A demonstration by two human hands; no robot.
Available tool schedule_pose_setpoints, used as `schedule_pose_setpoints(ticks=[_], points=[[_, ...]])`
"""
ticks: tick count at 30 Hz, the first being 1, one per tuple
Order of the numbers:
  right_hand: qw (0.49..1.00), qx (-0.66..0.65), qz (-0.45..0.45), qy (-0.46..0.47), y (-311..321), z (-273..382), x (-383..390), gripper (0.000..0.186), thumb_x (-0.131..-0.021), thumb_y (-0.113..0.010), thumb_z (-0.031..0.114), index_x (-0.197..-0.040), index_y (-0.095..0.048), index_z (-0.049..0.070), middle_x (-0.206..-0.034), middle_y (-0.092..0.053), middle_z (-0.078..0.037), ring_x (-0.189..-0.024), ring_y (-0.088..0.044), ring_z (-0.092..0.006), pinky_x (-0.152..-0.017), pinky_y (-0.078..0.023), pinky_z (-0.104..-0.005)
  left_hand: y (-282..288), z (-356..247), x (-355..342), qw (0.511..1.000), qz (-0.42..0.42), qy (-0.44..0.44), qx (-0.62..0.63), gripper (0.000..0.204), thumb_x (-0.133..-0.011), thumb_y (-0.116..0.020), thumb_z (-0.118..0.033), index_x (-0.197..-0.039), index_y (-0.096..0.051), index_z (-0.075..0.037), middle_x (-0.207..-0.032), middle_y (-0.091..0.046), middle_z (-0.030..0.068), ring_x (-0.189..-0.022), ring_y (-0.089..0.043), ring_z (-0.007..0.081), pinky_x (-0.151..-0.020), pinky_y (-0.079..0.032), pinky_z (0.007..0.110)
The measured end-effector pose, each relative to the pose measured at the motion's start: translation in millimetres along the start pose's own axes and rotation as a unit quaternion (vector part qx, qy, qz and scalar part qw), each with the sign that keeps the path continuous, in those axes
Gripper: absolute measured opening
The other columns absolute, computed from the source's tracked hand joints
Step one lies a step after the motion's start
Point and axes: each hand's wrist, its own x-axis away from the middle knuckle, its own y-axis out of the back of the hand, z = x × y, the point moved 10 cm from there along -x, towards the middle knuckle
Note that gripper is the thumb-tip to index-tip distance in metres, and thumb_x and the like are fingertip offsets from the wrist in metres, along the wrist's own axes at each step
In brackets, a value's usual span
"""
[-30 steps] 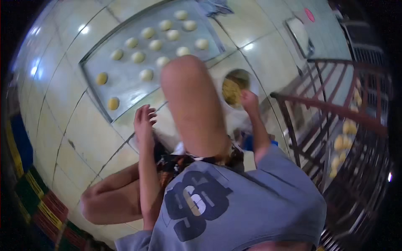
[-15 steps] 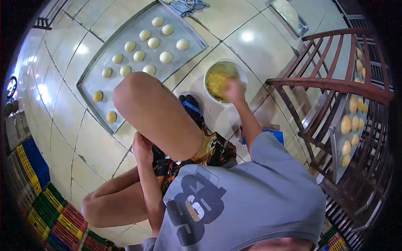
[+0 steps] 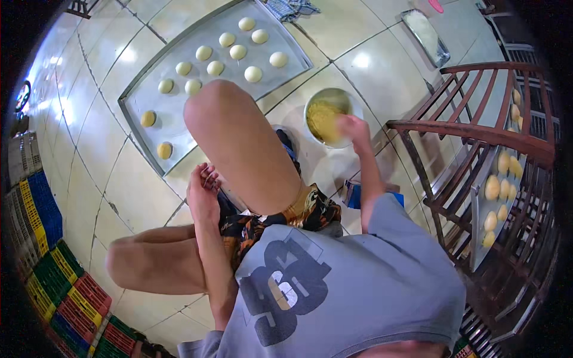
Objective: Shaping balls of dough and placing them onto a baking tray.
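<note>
On the right, my right hand (image 3: 354, 132) is at the rim of a round metal bowl (image 3: 310, 122) that holds a yellow crumbly mass (image 3: 324, 119). Its fingers are closed around a yellow-coated dough ball (image 3: 342, 126), which motion blurs. My left hand (image 3: 203, 190) rests beside my raised knee, fingers loosely curled but apart, with nothing in it. Ahead lies a large metal tray (image 3: 140, 89) with several pale dough balls (image 3: 238, 52). Two yellow-coated balls (image 3: 148, 118) sit along its near left side. My knee hides part of the tray.
A dark red slatted rack (image 3: 471, 126) stands at right, holding a tray of yellowish buns (image 3: 492, 187). Farther off are a rectangular pan (image 3: 425, 37) and a checked cloth (image 3: 290, 8). A blue box (image 3: 356, 196) sits below the bowl. Coloured crates (image 3: 45, 218) line the left.
My left hand has come out from behind the knee, and its fingers show more. My right hand still works at the bowl's right side. The whole view has shifted slightly.
</note>
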Motion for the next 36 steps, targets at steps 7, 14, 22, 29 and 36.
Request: schedule_pose_setpoints(ticks=[7,14,22,29,36], points=[[0.908,-0.416,0.030,0.037,13.4,92.1,70.6,0.034,-0.093,-0.061,0.011,-0.123,-0.056,-0.006,-0.116,-0.063,-0.017,-0.090,-0.065,-0.0205,-0.084,-0.055,-0.0284,-18.4,-42.5,23.9,0.998,-0.022,-0.055,0.029,0.025,-0.099,-0.048,-0.025,-0.109,-0.057,-0.004,-0.095,-0.059,0.0047,-0.081,-0.053,0.0116,-0.072,-0.042,0.025],[0.900,-0.288,0.249,0.213,-105.6,302.7,228.6,0.031,-0.083,-0.061,-0.005,-0.114,-0.060,-0.004,-0.122,-0.062,-0.017,-0.103,-0.063,-0.0224,-0.090,-0.052,-0.0292,-85.3,-74.8,79.2,0.942,0.165,-0.041,0.288,0.060,-0.101,-0.035,-0.049,-0.134,-0.044,0.001,-0.126,-0.055,0.0189,-0.110,-0.056,0.0276,-0.097,-0.043,0.037],[0.774,0.029,0.318,0.547,-230.9,345.6,326.8,0.051,-0.083,-0.061,0.001,-0.133,-0.052,-0.004,-0.137,-0.053,-0.020,-0.127,-0.051,-0.0299,-0.105,-0.041,-0.0391,-37.4,-113.5,72.2,0.896,0.192,-0.102,0.387,0.059,-0.102,-0.028,-0.048,-0.146,-0.035,-0.010,-0.145,-0.042,0.0178,-0.134,-0.040,0.0302,-0.108,-0.036,0.043],[0.782,0.180,0.297,0.517,-247.8,341.7,308.9,0.051,-0.086,-0.059,0.007,-0.135,-0.049,-0.006,-0.142,-0.047,-0.021,-0.134,-0.044,-0.0326,-0.113,-0.032,-0.0427,-29.5,-99.0,76.7,0.863,0.178,-0.092,0.463,0.058,-0.101,-0.028,-0.049,-0.149,-0.031,-0.017,-0.147,-0.041,0.0152,-0.135,-0.039,0.0268,-0.110,-0.032,0.042],[0.774,0.128,0.365,0.501,-262.8,342.4,317.9,0.052,-0.086,-0.058,0.007,-0.134,-0.047,-0.009,-0.141,-0.048,-0.023,-0.134,-0.043,-0.0349,-0.114,-0.029,-0.0455,-26.4,-80.0,46.2,0.884,0.168,-0.069,0.430,0.060,-0.101,-0.027,-0.053,-0.152,-0.025,-0.022,-0.152,-0.035,0.0129,-0.139,-0.035,0.0222,-0.114,-0.024,0.041]])
